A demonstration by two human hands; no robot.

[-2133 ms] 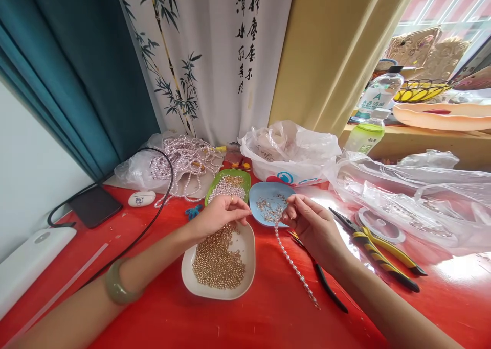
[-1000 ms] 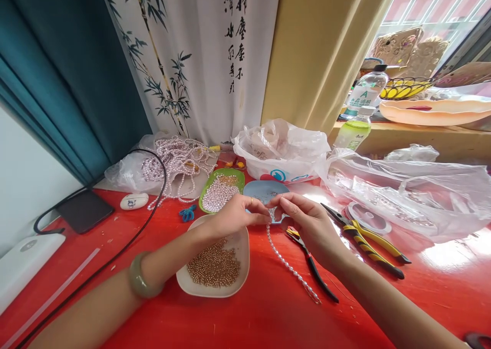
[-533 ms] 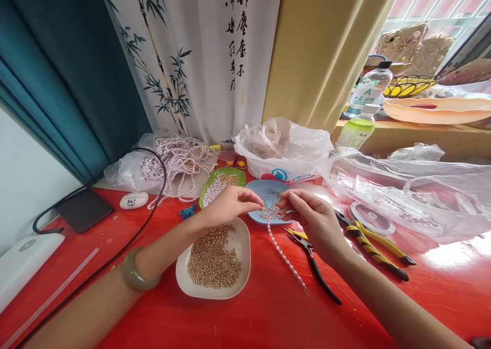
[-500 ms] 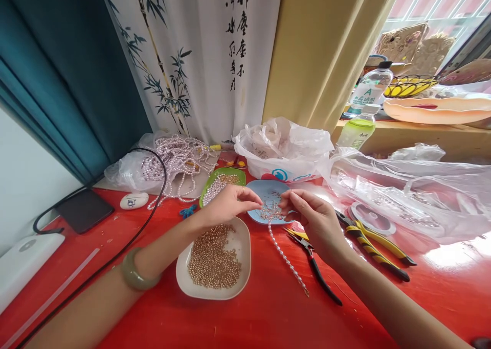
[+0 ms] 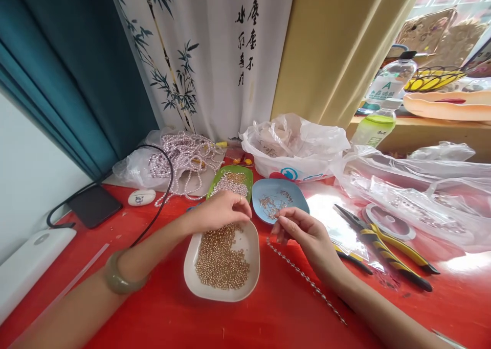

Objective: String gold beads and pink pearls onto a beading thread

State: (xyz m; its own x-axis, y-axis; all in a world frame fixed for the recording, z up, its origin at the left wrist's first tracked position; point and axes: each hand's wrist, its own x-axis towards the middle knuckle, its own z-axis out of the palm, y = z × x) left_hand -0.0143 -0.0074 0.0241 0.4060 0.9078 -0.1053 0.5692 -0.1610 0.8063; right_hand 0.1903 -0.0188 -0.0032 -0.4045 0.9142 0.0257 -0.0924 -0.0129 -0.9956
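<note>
My left hand (image 5: 224, 209) is over the far end of a white tray (image 5: 190, 280) of small gold beads (image 5: 222, 262). Its thumb and fingers are bent together; anything between the tips is too small to make out. My right hand (image 5: 303, 229), to the right of the tray, is closed in a pinch at the upper end of a pearly bead chain (image 5: 303, 275). The chain slants down to the right over the red table. Just beyond the right fingertips is a blue dish (image 5: 299, 190) holding thin metal pins (image 5: 272, 206).
Behind my left hand stands a green dish (image 5: 249, 175) of pearl and gold beads. Yellow-and-black pliers (image 5: 395, 252) and a clear spool (image 5: 389, 221) lie right. Bead strands (image 5: 184, 155), a black cable (image 5: 171, 172) and a phone (image 5: 94, 206) are left; plastic bags (image 5: 295, 139) stand behind.
My hands have parted: the left has dropped back to the gold bead tray, the right has come nearer and away from the blue dish. The chain has shifted right with it.
</note>
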